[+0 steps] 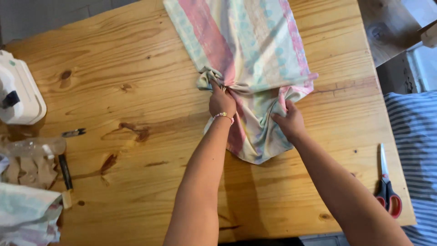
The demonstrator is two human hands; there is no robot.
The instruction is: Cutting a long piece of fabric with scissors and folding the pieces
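Both hands grip the cloth (246,50): left hand (221,102) and right hand (289,122) pinch gathered folds. Keep gathers tight between grips, flat on the surface (114,73).

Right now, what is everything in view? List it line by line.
cloth: one, pastel pink, mint and cream stripes, table centre, bunched where gripped
table: one, light wood
scissors: one, red handles, right edge
white appliance: one, left edge
clear bottle: one, lying at left
folded pastel fabric: one, bottom left
striped fabric: one, blue-white, far right
left hand: beaded bracelet, fingers pinching cloth
right hand: fingers gripping cloth
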